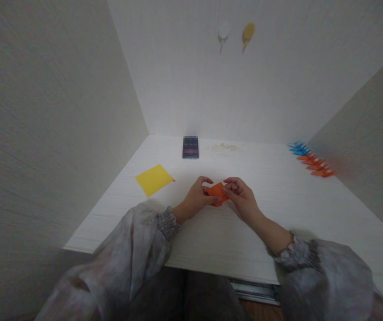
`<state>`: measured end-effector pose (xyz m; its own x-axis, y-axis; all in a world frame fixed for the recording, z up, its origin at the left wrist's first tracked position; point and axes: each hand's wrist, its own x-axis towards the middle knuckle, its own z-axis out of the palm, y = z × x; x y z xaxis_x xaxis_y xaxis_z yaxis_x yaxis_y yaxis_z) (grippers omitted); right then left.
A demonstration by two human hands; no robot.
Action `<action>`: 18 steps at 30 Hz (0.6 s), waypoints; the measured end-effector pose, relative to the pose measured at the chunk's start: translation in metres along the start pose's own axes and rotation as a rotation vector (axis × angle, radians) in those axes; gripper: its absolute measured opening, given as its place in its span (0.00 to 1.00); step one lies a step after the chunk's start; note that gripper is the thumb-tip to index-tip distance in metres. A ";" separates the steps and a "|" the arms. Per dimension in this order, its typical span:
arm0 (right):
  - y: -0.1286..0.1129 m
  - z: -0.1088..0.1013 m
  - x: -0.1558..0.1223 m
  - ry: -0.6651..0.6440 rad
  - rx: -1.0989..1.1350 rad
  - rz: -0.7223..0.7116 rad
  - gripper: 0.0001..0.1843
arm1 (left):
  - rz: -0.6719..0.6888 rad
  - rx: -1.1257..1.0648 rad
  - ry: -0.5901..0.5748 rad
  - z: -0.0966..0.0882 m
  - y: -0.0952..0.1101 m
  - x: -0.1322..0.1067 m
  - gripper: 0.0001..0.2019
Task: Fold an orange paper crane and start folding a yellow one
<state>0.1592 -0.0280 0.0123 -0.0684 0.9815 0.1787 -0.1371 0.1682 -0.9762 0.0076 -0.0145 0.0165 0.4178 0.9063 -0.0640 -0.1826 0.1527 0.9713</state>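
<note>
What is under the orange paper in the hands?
Only the white table. The left hand and right hand cover parts of the orange paper; contact with the table is hidden.

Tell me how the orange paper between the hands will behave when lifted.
The orange paper looks thin, so probably light. Its folds likely stiffen it, yet a squeeze from left hand or right hand would probably crush it. Flat, it should not roll.

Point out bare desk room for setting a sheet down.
Bare: the wide patch between the right hand and the row of folded pieces; also between yellow sheet and dark device. Crowded: centre, where it and the left hand hold orange paper.
</note>
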 end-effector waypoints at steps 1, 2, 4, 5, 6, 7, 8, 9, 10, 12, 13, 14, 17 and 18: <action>0.000 0.000 0.000 0.004 0.006 -0.001 0.12 | -0.001 -0.009 -0.011 0.000 0.000 0.000 0.27; 0.000 0.000 0.000 0.008 0.012 -0.002 0.12 | -0.002 -0.020 -0.023 -0.001 0.000 0.000 0.27; 0.000 0.000 0.001 0.024 0.020 -0.001 0.12 | -0.003 -0.043 -0.049 -0.001 0.000 0.000 0.28; 0.000 0.000 0.001 0.036 0.022 -0.001 0.12 | -0.003 -0.055 -0.060 -0.001 0.000 0.000 0.28; 0.000 0.000 0.001 0.048 0.022 0.000 0.12 | -0.003 -0.064 -0.071 -0.001 0.001 0.000 0.28; 0.000 0.000 0.001 0.060 0.021 0.003 0.12 | -0.003 -0.071 -0.078 -0.002 0.001 0.000 0.28; -0.001 0.000 0.001 0.068 0.019 0.007 0.12 | -0.004 -0.076 -0.084 -0.002 0.001 -0.001 0.28; -0.001 0.000 0.001 0.073 0.016 0.013 0.12 | -0.005 -0.079 -0.089 -0.002 0.002 -0.001 0.28; -0.001 0.000 0.001 0.077 0.014 0.017 0.12 | -0.006 -0.085 -0.093 -0.002 0.002 -0.001 0.28; -0.001 0.000 0.001 0.079 0.018 0.017 0.13 | -0.016 -0.102 -0.106 -0.002 0.002 -0.001 0.28; -0.001 -0.001 0.002 0.080 0.021 0.015 0.13 | -0.023 -0.113 -0.112 -0.002 0.002 -0.001 0.28; -0.001 -0.001 0.002 0.082 0.026 0.013 0.12 | -0.031 -0.125 -0.116 -0.002 0.003 -0.001 0.28; -0.001 -0.001 0.002 0.091 0.027 0.014 0.12 | -0.043 -0.155 -0.122 -0.002 0.003 -0.001 0.28; -0.001 -0.001 0.002 0.097 0.024 0.016 0.12 | -0.045 -0.160 -0.123 -0.002 0.003 -0.001 0.28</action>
<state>0.1603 -0.0255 0.0132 0.0254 0.9885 0.1488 -0.1606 0.1509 -0.9754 0.0051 -0.0141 0.0190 0.5326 0.8436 -0.0679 -0.2968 0.2613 0.9185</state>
